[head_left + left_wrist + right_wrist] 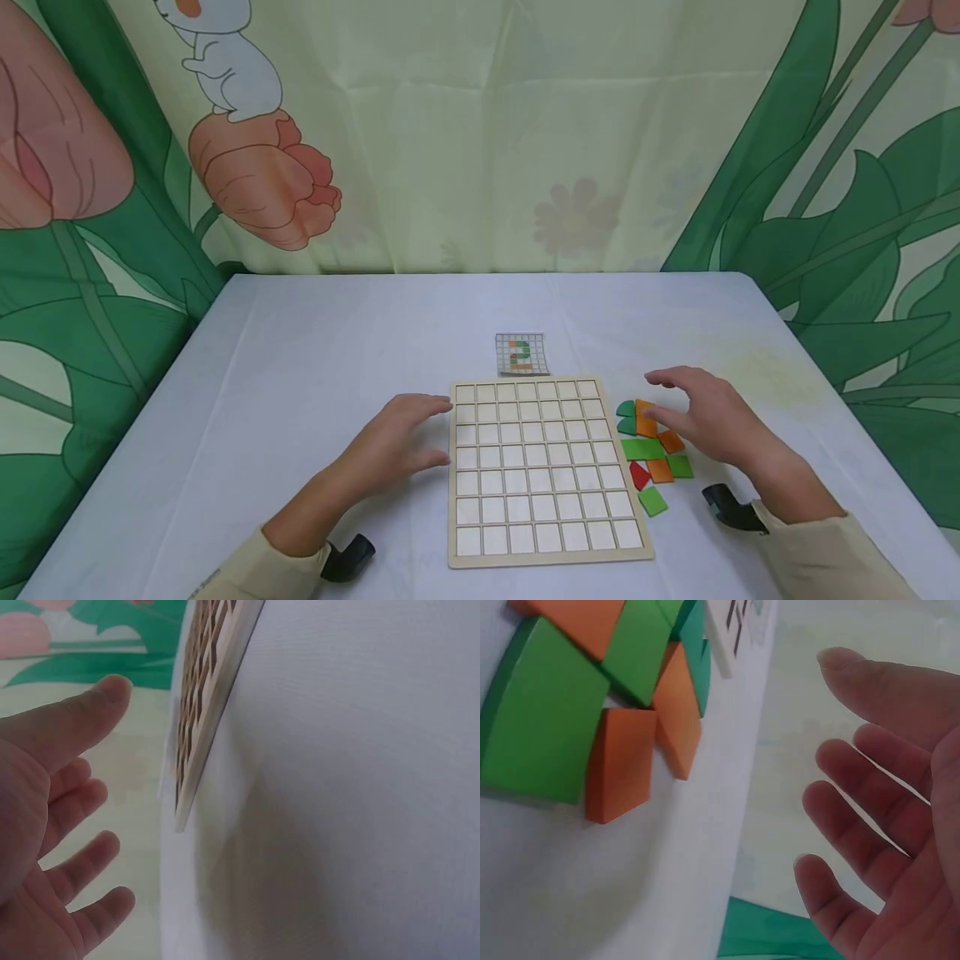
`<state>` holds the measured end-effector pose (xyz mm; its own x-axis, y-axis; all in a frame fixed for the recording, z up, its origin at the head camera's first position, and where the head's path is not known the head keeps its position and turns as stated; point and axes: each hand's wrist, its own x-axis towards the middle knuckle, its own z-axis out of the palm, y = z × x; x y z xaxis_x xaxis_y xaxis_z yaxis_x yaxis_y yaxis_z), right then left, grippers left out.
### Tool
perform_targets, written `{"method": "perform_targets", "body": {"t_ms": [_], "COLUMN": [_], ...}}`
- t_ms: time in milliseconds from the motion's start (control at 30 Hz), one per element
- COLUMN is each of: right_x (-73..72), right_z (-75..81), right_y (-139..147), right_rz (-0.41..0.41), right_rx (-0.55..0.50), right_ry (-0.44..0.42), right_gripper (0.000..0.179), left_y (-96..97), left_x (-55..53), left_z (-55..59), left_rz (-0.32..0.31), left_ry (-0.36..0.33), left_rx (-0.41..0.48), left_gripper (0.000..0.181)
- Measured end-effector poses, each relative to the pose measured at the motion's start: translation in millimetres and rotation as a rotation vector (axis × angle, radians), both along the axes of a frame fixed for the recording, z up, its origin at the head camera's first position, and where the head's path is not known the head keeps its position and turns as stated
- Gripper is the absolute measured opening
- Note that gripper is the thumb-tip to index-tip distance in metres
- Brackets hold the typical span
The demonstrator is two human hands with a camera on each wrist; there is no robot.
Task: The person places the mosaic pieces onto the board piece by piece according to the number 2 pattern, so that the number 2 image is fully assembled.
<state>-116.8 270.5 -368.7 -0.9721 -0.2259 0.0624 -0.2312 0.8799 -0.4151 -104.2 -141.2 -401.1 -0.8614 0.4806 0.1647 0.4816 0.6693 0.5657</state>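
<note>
A pale wooden grid board [551, 557] with rows of square white cells lies on the white table. Along its right edge sits a loose group of flat blocks: a long light-green block [642, 450], orange blocks [661, 472], dark-green rounded pieces [626, 426] and a red piece [639, 476]. My left hand [393, 442] hovers at the board's left edge, thumb and fingers apart, holding nothing. Over the blocks' right side, my right hand [708, 414] holds nothing, its fingers spread and slightly bent; the right wrist view shows the green block [547, 720] beneath it.
A small printed card [522, 354] showing a coloured figure on a grid lies just beyond the board's far edge. The table [337, 333] ends at a curtain [450, 167] printed with flowers and a rabbit. Black wrist devices [350, 558] sit at both sleeves.
</note>
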Motion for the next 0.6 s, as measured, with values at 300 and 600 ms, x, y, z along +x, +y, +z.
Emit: {"method": "perform_targets", "body": {"t_ms": [300, 600], "right_x": [-5.4, -13.6], "right_z": [-13.7, -22.8], "right_y": [9.5, 13.1], "right_rz": [-0.012, -0.031], "right_rx": [-0.004, 0.009], "right_ry": [-0.1, -0.15], "right_gripper": [0.048, 0.038], "left_y": [8.5, 17.5], "left_x": [0.3, 0.7], "left_z": [-8.1, -13.8], "left_rz": [0.011, 0.042], "left_ry": [-0.134, -0.218], "left_rx": [0.056, 0.057], "left_gripper": [0.051, 0.048]}}
